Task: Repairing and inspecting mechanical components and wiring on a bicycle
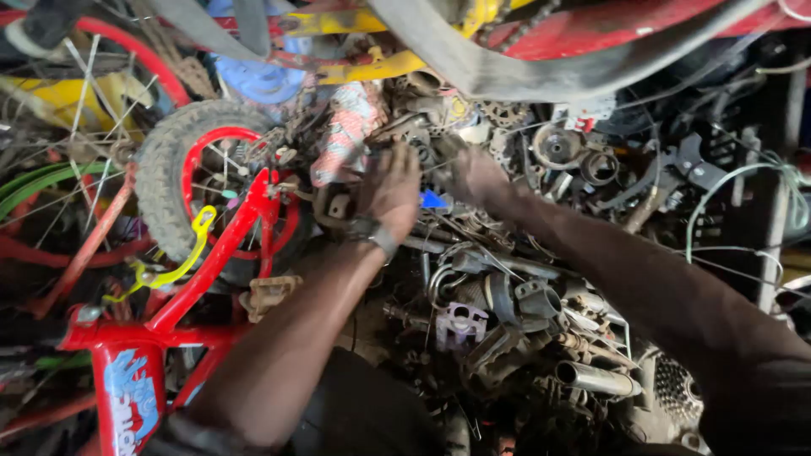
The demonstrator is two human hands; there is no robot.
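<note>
Both hands dig into the scrap pile (498, 287), fingertips buried and blurred so neither grip can be told: left hand (387, 192) beside the red fork (224, 253), right hand (475, 176) just past it.

I note a red child's bike frame (135, 371) near left, its knobby small wheel (173, 181) beyond, a yellow hook (182, 253) hanging there; a cog cluster (676, 388) near right, a black strap (541, 72) far.
</note>
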